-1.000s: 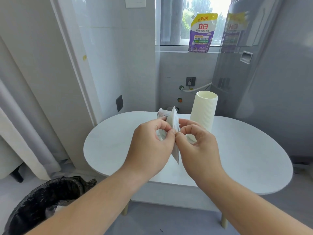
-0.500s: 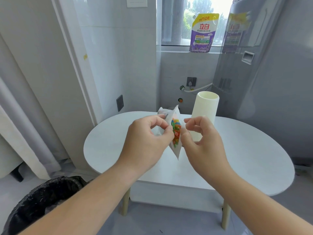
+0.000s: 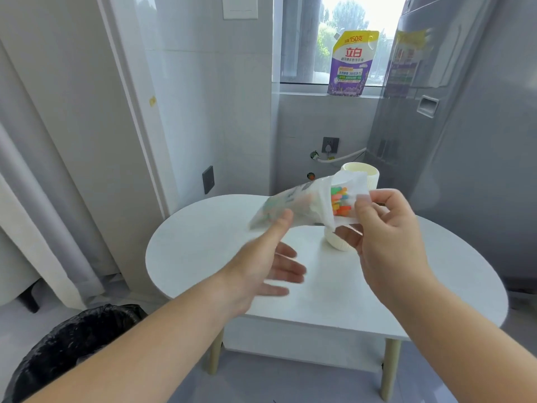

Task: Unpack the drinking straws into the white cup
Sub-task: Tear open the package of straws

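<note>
Head view, my right hand (image 3: 386,228) pinching the opened straw packet (image 3: 305,205) above the table (image 3: 203,251), colourful straws (image 3: 340,203) showing, white cup (image 3: 369,177) behind, my left hand (image 3: 270,266) spread wide, thumb touching the packet.

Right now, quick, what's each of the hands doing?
Left hand: open, fingers spread, thumb touching the packet, not gripping it.
Right hand: closed on the packet's open end, coloured straws showing inside.

The straw packet (image 3: 313,203) is held above the table (image 3: 203,257), in front of the cup (image 3: 369,173), which stands on the table. The right hand (image 3: 386,237) is at the packet's right end, the left hand (image 3: 267,266) below its left end. A bin (image 3: 72,344) sits left of the table.
</note>
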A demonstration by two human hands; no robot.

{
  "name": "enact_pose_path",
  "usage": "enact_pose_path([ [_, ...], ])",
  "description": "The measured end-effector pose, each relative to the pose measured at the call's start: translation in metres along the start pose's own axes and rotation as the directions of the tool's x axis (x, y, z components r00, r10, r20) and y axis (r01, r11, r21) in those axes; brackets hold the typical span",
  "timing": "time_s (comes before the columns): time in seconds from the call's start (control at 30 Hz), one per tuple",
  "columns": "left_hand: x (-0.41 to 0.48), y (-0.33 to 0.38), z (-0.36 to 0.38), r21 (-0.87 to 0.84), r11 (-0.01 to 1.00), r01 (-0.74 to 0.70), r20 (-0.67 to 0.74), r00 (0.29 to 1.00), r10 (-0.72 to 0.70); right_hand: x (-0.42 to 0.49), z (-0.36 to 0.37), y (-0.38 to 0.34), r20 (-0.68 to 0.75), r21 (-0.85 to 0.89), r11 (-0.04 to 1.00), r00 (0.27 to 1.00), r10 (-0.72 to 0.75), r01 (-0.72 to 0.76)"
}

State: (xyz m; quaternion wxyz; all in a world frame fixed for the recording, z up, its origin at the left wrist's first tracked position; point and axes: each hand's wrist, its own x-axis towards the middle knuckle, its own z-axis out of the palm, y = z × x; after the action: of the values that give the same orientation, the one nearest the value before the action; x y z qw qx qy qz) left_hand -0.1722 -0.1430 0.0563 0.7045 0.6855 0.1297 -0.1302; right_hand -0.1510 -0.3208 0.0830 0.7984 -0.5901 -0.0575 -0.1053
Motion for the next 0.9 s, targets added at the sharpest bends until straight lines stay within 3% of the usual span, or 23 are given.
enact_pose_path([
  [0.07, 0.009, -0.01, 0.004, -0.286, 0.948, 0.137, 0.265, 0.963, -0.059, -0.001, 0.0, 0.0, 0.043, 0.162, 0.979, 0.992, 0.115, -0.121],
  [0.13, 0.018, -0.011, 0.011, -0.555, 0.822, 0.127, 0.347, 0.933, 0.09, -0.004, 0.0, 0.003, 0.146, 0.324, 0.909, 0.963, 0.227, -0.263],
  [0.2, 0.025, -0.002, 0.017, -0.715, 0.699, 0.007, 0.27, 0.925, 0.267, -0.006, -0.001, 0.007, 0.239, 0.427, 0.812, 0.916, 0.324, -0.398],
  [0.27, 0.03, 0.008, 0.022, -0.78, 0.614, -0.119, 0.119, 0.936, 0.332, -0.006, -0.004, 0.01, 0.284, 0.47, 0.73, 0.868, 0.407, -0.496],
  [0.4, 0.041, 0.019, 0.031, -0.699, 0.66, -0.276, -0.055, 0.94, 0.335, 0.0, -0.014, 0.017, 0.325, 0.525, 0.608, 0.801, 0.503, -0.595],
  [0.53, 0.046, 0.027, 0.04, -0.438, 0.778, -0.45, -0.156, 0.891, 0.427, 0.009, -0.021, 0.034, 0.222, 0.523, 0.61, 0.786, 0.577, -0.596],
  [0.7, 0.044, 0.028, 0.053, -0.083, 0.762, -0.643, -0.095, 0.766, 0.636, 0.014, -0.014, 0.049, 0.153, 0.562, 0.582, 0.765, 0.626, -0.588],
  [0.8, 0.044, 0.027, 0.052, -0.035, 0.743, -0.668, -0.072, 0.744, 0.665, 0.018, -0.013, 0.054, 0.112, 0.554, 0.587, 0.752, 0.65, -0.591],
  [0.9, 0.046, 0.026, 0.043, -0.091, 0.77, -0.632, -0.082, 0.775, 0.627, 0.022, -0.015, 0.052, 0.081, 0.54, 0.601, 0.747, 0.66, -0.589],
])
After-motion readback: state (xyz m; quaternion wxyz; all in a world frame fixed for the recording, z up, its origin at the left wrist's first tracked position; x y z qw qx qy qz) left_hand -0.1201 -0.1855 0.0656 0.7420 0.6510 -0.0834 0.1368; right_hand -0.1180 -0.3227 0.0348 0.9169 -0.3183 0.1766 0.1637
